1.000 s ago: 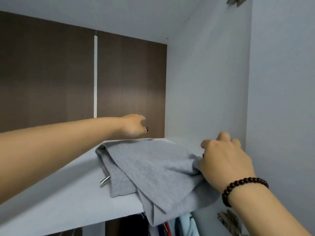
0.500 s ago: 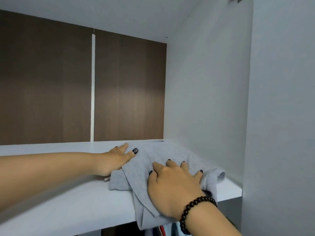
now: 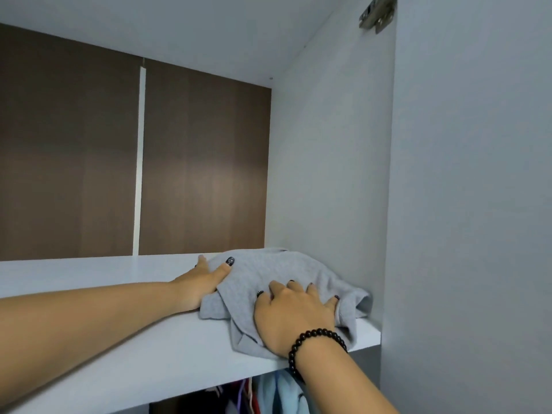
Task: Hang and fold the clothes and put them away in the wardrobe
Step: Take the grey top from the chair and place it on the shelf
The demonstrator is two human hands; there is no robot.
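Head view, item one: grey folded garment [image 3: 286, 282], lying on the white upper shelf [image 3: 119, 348] of the wardrobe, now sitting further in toward the shelf's right rear corner than a second ago, with only a small corner still overhanging the shelf's front edge. Item two: left hand [image 3: 200, 282], having dropped from above the shelf onto its surface, is resting at the garment's left edge, grip spread flat, thumb lying on the cloth. Item three: right hand [image 3: 294, 318], wearing a dark beaded bracelet [image 3: 316, 342], is pressing down on the garment's near side, grip spread with fingers splayed over the fabric, pinching nothing. Item four: hanging clothes [image 3: 268, 395], showing below the shelf's front edge. Item five: metal hinge [image 3: 377, 11], sitting high above the shelf on the right panel. Judgement: the bundle is being pushed home and flattened; this garment's stowing appears nearly finished, pending that overhanging corner.
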